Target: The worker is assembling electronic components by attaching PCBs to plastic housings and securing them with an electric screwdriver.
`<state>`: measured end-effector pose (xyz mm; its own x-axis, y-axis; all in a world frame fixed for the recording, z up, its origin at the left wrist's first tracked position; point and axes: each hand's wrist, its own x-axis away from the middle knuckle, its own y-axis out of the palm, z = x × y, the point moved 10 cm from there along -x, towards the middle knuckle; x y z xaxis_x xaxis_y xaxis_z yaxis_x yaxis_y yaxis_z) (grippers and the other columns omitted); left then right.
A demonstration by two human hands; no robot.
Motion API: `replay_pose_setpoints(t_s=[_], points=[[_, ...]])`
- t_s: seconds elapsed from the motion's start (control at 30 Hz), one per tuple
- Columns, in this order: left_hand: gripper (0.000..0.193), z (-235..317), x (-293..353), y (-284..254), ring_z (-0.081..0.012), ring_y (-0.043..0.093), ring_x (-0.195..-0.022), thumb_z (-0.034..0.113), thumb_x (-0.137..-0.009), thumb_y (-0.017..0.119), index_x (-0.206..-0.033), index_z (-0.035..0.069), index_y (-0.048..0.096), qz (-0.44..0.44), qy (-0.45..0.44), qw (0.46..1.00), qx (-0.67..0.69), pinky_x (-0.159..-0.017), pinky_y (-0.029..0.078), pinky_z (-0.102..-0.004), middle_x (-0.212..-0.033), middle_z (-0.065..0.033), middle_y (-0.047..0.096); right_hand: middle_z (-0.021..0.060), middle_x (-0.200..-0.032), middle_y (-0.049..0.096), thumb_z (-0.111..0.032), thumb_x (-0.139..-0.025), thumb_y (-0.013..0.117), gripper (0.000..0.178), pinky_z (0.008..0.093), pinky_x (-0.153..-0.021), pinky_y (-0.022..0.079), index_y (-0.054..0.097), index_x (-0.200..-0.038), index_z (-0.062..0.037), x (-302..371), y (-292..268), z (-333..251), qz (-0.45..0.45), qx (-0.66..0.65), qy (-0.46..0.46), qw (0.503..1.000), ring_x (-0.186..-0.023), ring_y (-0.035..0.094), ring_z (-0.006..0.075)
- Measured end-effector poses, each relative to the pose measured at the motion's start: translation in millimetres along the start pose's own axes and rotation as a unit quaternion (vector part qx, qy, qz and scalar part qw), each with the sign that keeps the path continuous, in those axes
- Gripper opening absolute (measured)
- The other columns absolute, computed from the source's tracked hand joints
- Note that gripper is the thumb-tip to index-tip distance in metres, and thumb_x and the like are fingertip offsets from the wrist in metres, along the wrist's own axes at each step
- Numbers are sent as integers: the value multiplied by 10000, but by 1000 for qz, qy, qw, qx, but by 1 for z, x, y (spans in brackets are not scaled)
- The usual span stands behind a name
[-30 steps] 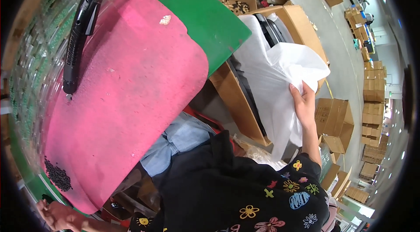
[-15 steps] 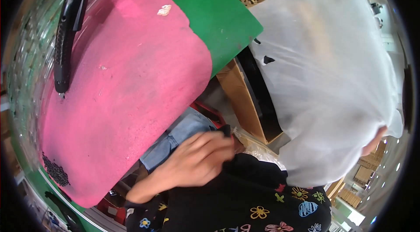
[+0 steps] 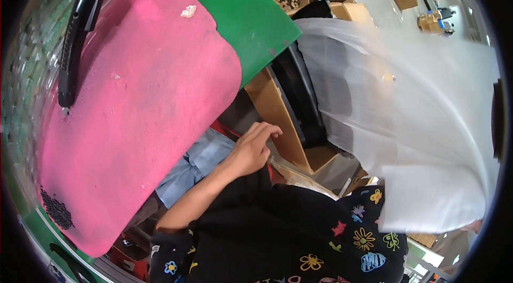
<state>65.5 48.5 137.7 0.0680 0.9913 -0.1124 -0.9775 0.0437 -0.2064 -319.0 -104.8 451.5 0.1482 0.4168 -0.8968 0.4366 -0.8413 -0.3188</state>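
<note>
while the left hand [image 3: 248, 150] is hovering empty, half-curled, the mostly hidden right hand [image 3: 473, 225] is holding the white sheet [image 3: 414, 104], its long axis slanting down-right.

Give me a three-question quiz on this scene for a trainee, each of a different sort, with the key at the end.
1. True or false: the left hand is gripping the thin, translucent white sheet.

2. Multiple choice: where does the pile of small black pieces lie?
A. Inside the open brown cardboard box
B. On the flat pink mat
C. On the light-blue cloth

3. Fill in the blank: the long, smooth thing inside the open brown cardboard box is coloured ____.

Key:
1. False; the left hand is apart from the sheet.
2. B
3. Black
</note>
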Motion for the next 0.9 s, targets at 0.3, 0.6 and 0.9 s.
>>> replay_pose_setpoints(t_s=[0.3,0.6,0.9], points=[[385,-40,21,-17,-283,551,-975,-95,-757,516,-1112,52,532,54,-54,997,19,-841,461,-381,-975,-97,570,262,-1040,587,-102,-880,577,181,525,-970,385,609,-1019,11,175,216,-93,-400,74,-148,902,-1018,557,409],[257,-52,27,-15,-272,558,-940,-26,-816,519,-1060,50,552,24,-80,996,-6,-824,462,-389,-940,-84,583,229,-1419,390,-86,-809,655,723,527,-1047,342,272,-1414,22,255,243,-18,-419,171,-65,889,-1258,413,423],[208,-55,28,-16,-276,570,-916,14,-827,503,-1024,39,568,23,-96,995,-9,-817,466,-395,-908,-93,600,199,-1068,662,-26,-798,591,367,423,-899,475,641,-1161,-37,233,240,29,-316,100,-36,943,-1005,601,355]])
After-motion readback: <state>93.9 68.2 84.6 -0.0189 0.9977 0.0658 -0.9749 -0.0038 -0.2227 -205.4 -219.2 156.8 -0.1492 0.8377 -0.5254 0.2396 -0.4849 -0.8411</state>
